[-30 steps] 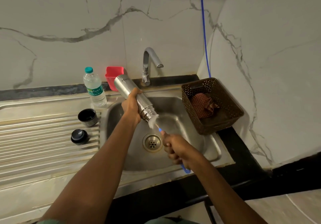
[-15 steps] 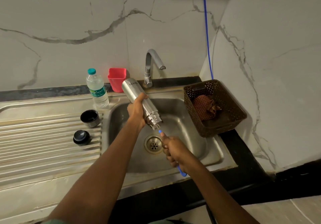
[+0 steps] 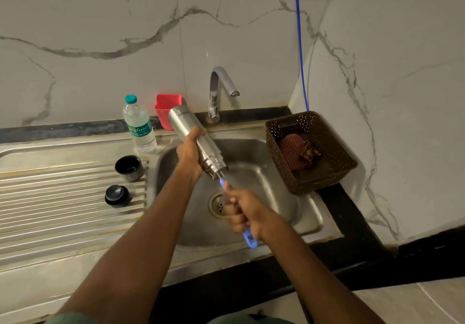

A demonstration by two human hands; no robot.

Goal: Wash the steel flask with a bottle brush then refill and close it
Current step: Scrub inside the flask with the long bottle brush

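The steel sink (image 3: 276, 172) lies beneath both hands, with its drain directly under the right fingers (image 3: 234, 214). A brown basket (image 3: 327, 180) is set on the rim beyond the right hand (image 3: 240, 206), and a checked cloth (image 3: 297, 152) is held inside it. The steel flask (image 3: 185, 123) is held tilted over the basin, mouth down towards the right hand and base up and away. It is gripped round its middle by the left hand (image 3: 189, 155), whose fingers are curled round the body. A plastic water bottle (image 3: 139, 125), a red cup (image 3: 167, 107) and the tap (image 3: 219, 90) are seen beyond the left fingers, by the wall. On the ribbed drainboard (image 3: 63, 210), left of the left hand, a black cup (image 3: 128, 167) and a black stopper (image 3: 117, 195) are set apart. The bottle brush (image 3: 246, 234) is clenched in the right fist, fingers pressed together round the blue handle. Its shaft is passed into the flask's mouth, so the bristles are hidden, and its loop end is left showing below the fist.
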